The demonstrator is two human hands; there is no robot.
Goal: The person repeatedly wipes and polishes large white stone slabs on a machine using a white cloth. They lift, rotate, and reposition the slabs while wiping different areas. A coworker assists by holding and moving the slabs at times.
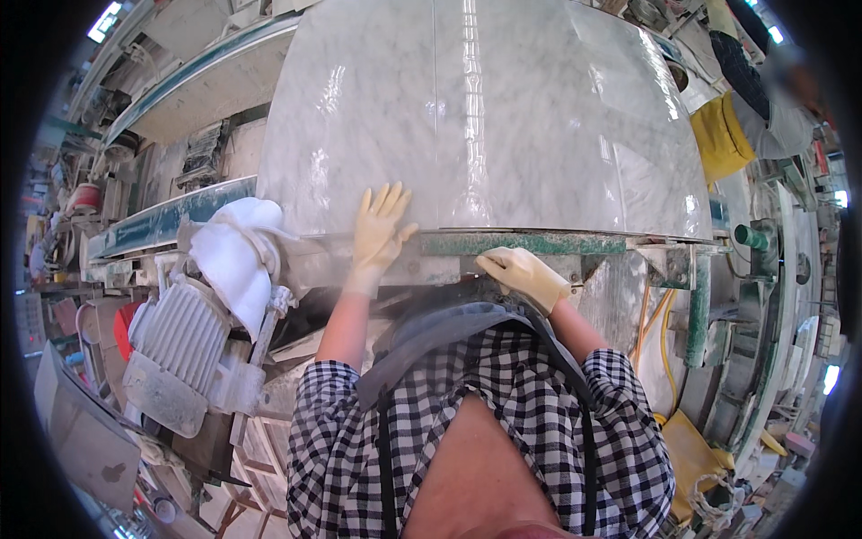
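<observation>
Motor (180, 355), grey w/ ribbed casing, sits far L, tilted, w/ a crumpled white wrap (235, 269) right by its upper end. Blue-green beam (184, 211) just behind that, slanting up to the R toward the slabs. Next over is the L hand (382, 234) in a cream glove: fingers a bit spread, pointing away from the person, thumb stuck out to the R, palm side down over the near edge of the marbled slabs (539, 126). Those are glossy, pale grey, laid flat in front of the person across the upper middle of the view. Seams btwn them run away from the person, so they point straight out, near edge going L-R approx parallel to the person's front. Long axis looks to go w/ the seams, but the far end's cut off up top so can't say 100%. Green rail (539, 243) runs L-R right under the near edge. R hand (530, 277), same kind of glove, is just below that rail: fingers pressed together and curled, pointing L, can't tell if they're pinching anything. Green post (698, 310) stands R of that, and a co-worker's dark sleeve (741, 72) shows upper R, near the slabs' far R side.
</observation>
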